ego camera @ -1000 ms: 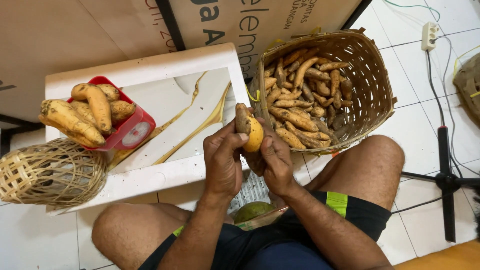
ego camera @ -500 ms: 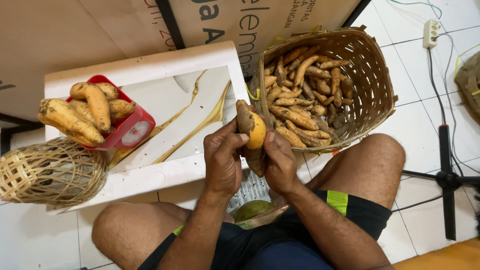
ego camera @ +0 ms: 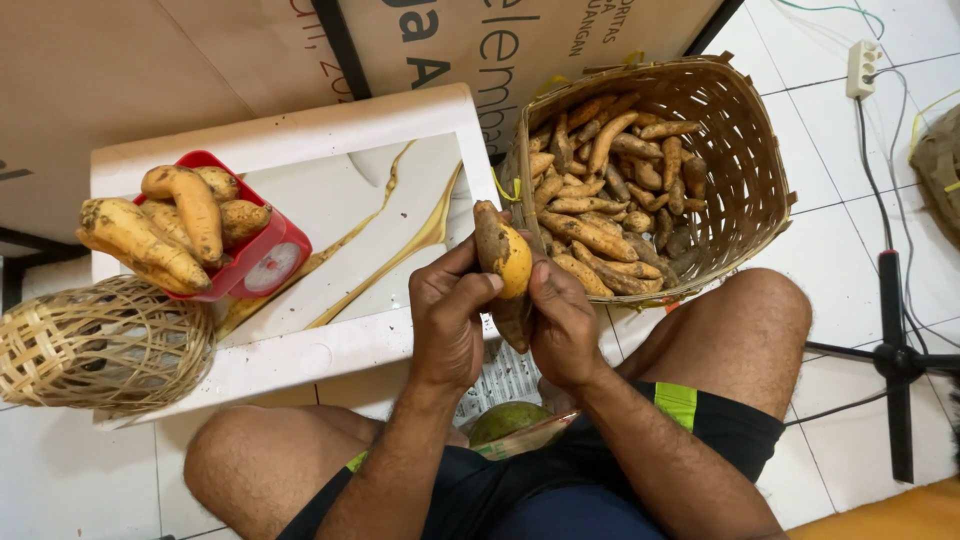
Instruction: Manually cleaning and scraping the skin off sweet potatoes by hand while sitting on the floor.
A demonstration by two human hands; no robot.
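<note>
both hands grip 1 yam (ego camera: pixel 503 262) upright above the table's (ego camera: pixel 300 135) near right corner, just left of the big basket (ego camera: pixel 745 130). the left hand (ego camera: pixel 450 320) wraps its left side, thumb pressed on the peeled yellow patch; the right hand (ego camera: pixel 562 322) clasps the lower end, fingers curled shut around it. whether a blade sits in the right hand cannot be told.

risks, as i judge them: the bare flesh looks slick, so the yam could slip and drop onto the bag (ego camera: pixel 510 425) in the lap; a thumb so near the scraping spot could get nicked.

room is tight: the knees flank both arms, the basket rim is close right, the red scale (ego camera: pixel 262 262) piled with peeled yams (ego camera: pixel 170 220) and a small basket (ego camera: pixel 100 345) sit well left. open tiles lie far right.
</note>
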